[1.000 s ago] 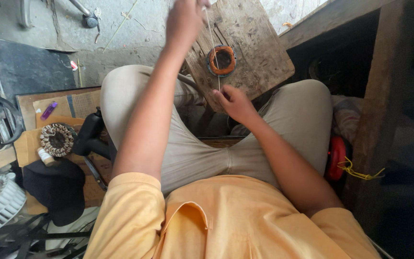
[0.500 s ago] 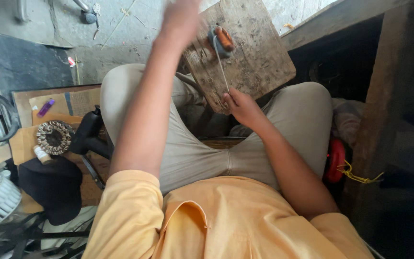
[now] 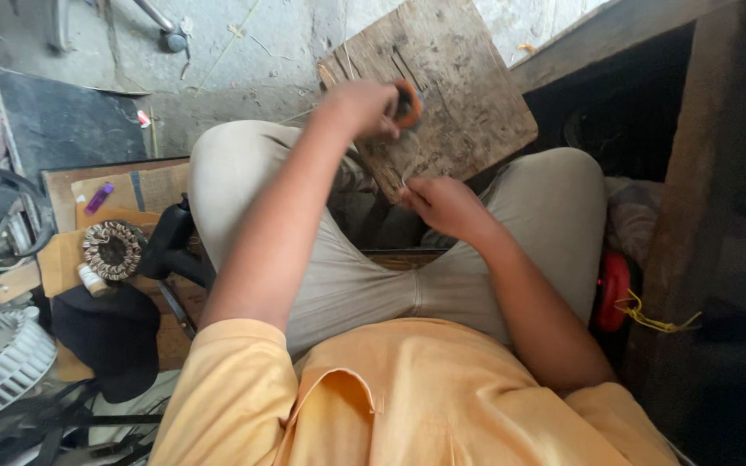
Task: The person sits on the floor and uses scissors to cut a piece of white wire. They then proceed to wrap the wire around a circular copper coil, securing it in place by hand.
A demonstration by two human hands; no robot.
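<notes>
Head view, looking down past an orange shirt point(image 3: 407, 397) and two raised knees in beige trousers point(image 3: 347, 276).

Left hand point(image 3: 363, 108) stretched forward and up over the left knee, arm nearly straight, fingers closed round a small orange coil point(image 3: 406, 102) of wire; only part of the ring visible past the knuckles, blurred. Coil held just above the wooden board point(image 3: 451, 95), near the middle of its near-left edge. Board tilted, leaning between the knees, its far corner toward the concrete floor point(image 3: 243, 60).

Right hand point(image 3: 442, 203) lower and closer to the body, at the near corner of the board, elbow bent, wrist resting against the right thigh. Fingers curled shut, pinching what looks like a thin wire point(image 3: 407, 160); grip itself too small to confirm. Wire running up and slightly left from the right hand to the coil, so long axis roughly along the board's left edge. Left hand already on the coil; right hand well below it.

At the left edge of the floor: a round copper winding point(image 3: 112, 250), a white fan guard point(image 3: 2, 358), a black cloth point(image 3: 105, 336). By the right thigh, a red object point(image 3: 612, 289) with yellow string.
</notes>
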